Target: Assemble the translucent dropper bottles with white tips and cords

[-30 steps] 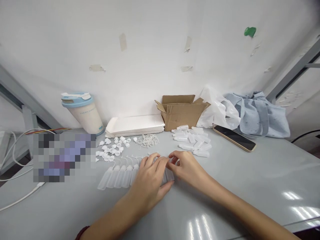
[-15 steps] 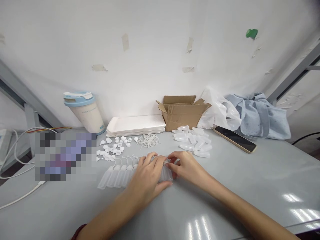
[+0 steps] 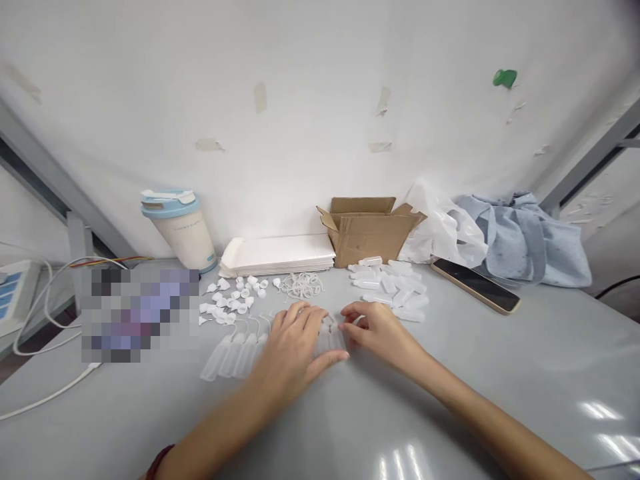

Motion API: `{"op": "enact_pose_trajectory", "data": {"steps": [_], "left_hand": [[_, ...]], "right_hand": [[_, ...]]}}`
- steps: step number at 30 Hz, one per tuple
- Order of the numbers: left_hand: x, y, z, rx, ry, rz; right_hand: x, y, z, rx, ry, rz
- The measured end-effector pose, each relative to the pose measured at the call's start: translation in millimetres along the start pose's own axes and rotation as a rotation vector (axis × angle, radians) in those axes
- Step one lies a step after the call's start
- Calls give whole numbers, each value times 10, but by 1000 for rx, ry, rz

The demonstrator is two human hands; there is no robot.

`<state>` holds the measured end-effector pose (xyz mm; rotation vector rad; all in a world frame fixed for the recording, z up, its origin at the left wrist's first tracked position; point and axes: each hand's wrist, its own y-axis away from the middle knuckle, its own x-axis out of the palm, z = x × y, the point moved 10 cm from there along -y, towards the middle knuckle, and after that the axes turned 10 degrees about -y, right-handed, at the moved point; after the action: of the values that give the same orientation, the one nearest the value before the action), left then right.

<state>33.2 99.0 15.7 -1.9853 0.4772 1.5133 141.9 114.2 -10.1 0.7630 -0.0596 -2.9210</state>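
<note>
A row of small clear plastic tubes point(image 3: 233, 357) lies side by side, with thin white cords point(image 3: 255, 323) at their tops. My left hand point(image 3: 293, 340) rests across the middle of the row, fingers stretched over it and thumb apart, hiding several tubes. At the row's right end, more tubes point(image 3: 330, 340) show between my hands. Just beside their tops is my right hand point(image 3: 373, 327), its index finger and thumb curled with a small gap between the tips. Its other fingers are partly hidden.
Behind the row lie white caps point(image 3: 233, 301), tangled white cords point(image 3: 303, 285) and loose tubes point(image 3: 390, 283). Along the wall stand a cup point(image 3: 183, 230), white flat packs point(image 3: 280, 253), a cardboard box point(image 3: 367, 240), a plastic bag point(image 3: 443, 233) and a blue cloth bag point(image 3: 525, 240). A phone point(image 3: 475, 285) lies right.
My right thumb and index finger have drawn slightly away from the tube tops and parted. My left hand stays over the row. The whole view has shifted a little.
</note>
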Motion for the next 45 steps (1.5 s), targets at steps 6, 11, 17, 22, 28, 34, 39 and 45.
{"op": "enact_pose_trajectory", "data": {"steps": [6,11,17,22,28,34,39,45], "left_hand": [[-170,-87,439,-160,-4,-96],[-152,-127,689,-192,-35,-56],[-22,-99,737,-168,-43,34],[-56,-105,730,-182,-32,15],[-127,-113,722,-193,15,-40],[-216,-118,725,-219,108,-131],[-286,-95,723,-253,191,-182],[-321,-84,712,-274,255,-189]], "right_hand": [[-280,-24,132,-141,361,-195],[-445,-128,-52,-108,545,-250],[-489,-212,-283,65,685,-139],[-520,-178,-234,145,770,-115],[-504,-148,-168,172,839,-97],[-498,-134,-87,147,809,-156],[-463,-100,36,59,742,-196],[-372,-45,192,-119,592,-215]]}}
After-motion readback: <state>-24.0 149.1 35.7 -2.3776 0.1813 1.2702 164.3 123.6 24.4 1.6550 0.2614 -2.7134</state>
